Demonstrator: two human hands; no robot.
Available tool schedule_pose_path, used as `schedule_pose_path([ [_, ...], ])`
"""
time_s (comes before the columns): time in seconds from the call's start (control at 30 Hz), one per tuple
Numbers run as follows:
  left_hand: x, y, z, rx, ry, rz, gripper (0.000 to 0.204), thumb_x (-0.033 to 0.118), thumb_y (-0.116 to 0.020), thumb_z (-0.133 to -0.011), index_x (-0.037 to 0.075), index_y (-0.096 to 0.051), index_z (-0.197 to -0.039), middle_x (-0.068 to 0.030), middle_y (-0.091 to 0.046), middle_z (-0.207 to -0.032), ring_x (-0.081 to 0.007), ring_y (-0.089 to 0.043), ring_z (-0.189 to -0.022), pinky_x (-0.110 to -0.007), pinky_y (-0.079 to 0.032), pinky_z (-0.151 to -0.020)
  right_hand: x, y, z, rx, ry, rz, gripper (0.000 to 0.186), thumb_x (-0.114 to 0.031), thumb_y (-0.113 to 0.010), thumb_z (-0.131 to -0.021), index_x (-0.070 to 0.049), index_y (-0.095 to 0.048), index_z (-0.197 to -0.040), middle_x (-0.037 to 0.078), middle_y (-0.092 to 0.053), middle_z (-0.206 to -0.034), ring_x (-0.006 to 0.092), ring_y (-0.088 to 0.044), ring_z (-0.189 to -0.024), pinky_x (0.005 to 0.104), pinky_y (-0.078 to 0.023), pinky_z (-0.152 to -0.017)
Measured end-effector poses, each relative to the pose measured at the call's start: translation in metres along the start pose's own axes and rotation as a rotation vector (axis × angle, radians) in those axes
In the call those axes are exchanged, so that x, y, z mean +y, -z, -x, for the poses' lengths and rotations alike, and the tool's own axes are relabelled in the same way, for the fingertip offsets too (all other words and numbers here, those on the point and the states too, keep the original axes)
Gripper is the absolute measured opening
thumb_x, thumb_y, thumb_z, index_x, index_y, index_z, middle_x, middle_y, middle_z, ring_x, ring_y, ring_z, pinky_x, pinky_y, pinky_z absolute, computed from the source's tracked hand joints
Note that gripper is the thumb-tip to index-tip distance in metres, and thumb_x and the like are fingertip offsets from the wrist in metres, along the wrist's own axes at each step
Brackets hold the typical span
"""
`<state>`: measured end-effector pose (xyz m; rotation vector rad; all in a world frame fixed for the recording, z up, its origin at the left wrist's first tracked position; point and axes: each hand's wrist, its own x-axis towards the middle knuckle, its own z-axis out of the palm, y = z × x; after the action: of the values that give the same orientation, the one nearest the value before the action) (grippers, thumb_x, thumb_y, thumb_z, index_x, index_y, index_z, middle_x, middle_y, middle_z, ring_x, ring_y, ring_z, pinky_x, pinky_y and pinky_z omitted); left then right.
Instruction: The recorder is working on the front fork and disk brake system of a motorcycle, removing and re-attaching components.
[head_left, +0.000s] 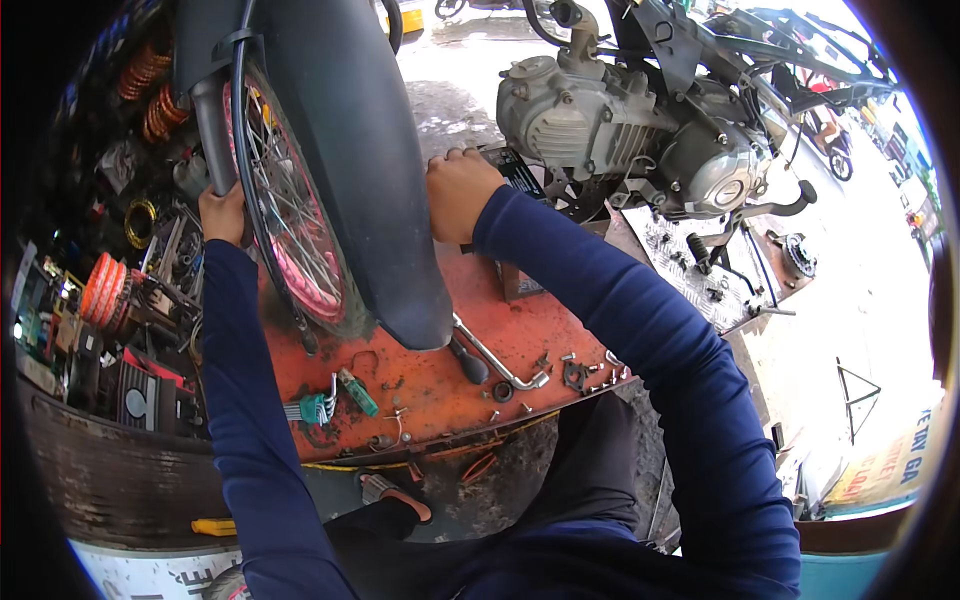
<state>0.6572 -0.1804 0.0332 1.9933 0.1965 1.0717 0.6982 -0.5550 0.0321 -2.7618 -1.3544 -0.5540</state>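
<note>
Head view: grasping where?

"Grasping fork leg (212, 125) with left fingers (210, 200); curling right fingers (456, 157) at fender (372, 180) edge, not revealing grip."

"Locating wheel (287, 195) where?"

"Standing over orange surface (490, 285); best supporting evenly from both sides, avoiding twisting."

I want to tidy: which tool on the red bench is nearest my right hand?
The bent silver wrench: its upper end is nearest your right hand. The black handle lies lower; the green tool and teal key set farther left.
</note>
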Motion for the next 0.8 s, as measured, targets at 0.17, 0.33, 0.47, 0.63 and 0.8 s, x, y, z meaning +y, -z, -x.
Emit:
schedule_pose_path([
  [0.17, 0.004, -0.003, 0.004, 0.058, -0.016, -0.012, 0.025, 0.019, -0.069, -0.078, -0.006, -0.063, -0.078, -0.0038, -0.059, -0.063, -0.0104, -0.053, -0.056, -0.029, -0.04, -0.052, 0.002, -0.003, 0.028, -0.017, 0.122, 0.054, 0.041, -0.023, -0.059, -0.073, 0.002, -0.065, -0.104, 0.021, -0.059, -0.111, 0.0362, -0.054, -0.109, 0.0417, -0.044, -0.094],
  [0.33, 0.022, -0.01, 0.014, 0.073, -0.008, 0.007, 0.023, 0.017, -0.07, -0.075, -0.004, -0.062, -0.074, -0.003, -0.057, -0.06, -0.0102, -0.053, -0.052, -0.028, -0.04, -0.05, 0.009, -0.005, 0.065, 0.196, 0.33, -0.059, 0.05, -0.017, -0.063, -0.072, 0.001, -0.057, -0.118, 0.018, -0.048, -0.133, 0.0349, -0.045, -0.125, 0.043, -0.034, -0.108],
  [0.47, 0.024, -0.005, 0.018, 0.092, -0.009, -0.017, 0.022, 0.017, -0.07, -0.074, -0.003, -0.062, -0.072, -0.0032, -0.057, -0.059, -0.0102, -0.052, -0.051, -0.028, -0.039, -0.049, -0.014, -0.006, 0.1, 0.41, -0.014, -0.038, 0.053, -0.033, -0.068, -0.075, -0.007, -0.058, -0.12, 0.019, -0.048, -0.132, 0.0389, -0.042, -0.125, 0.0521, -0.029, -0.107],
  [0.63, 0.021, -0.009, 0.015, 0.055, 0.023, 0.006, 0.022, 0.017, -0.07, -0.074, -0.003, -0.062, -0.073, -0.0032, -0.057, -0.059, -0.0103, -0.052, -0.051, -0.028, -0.039, -0.049, -0.01, 0.002, 0.102, 0.334, -0.391, -0.039, 0.062, -0.043, -0.069, -0.074, -0.013, -0.056, -0.127, 0.025, -0.043, -0.134, 0.0432, -0.04, -0.124, 0.0582, -0.029, -0.102],
  [0.8, 0.016, -0.008, 0.013, 0.102, -0.063, -0.045, 0.023, 0.018, -0.07, -0.075, -0.003, -0.062, -0.072, -0.0025, -0.057, -0.059, -0.0099, -0.052, -0.052, -0.028, -0.039, -0.049, -0.013, 0.008, 0.109, 0.297, -0.443, -0.089, 0.078, -0.039, -0.077, -0.061, -0.013, -0.052, -0.13, 0.026, -0.044, -0.126, 0.0432, -0.044, -0.111, 0.0527, -0.036, -0.091],
])
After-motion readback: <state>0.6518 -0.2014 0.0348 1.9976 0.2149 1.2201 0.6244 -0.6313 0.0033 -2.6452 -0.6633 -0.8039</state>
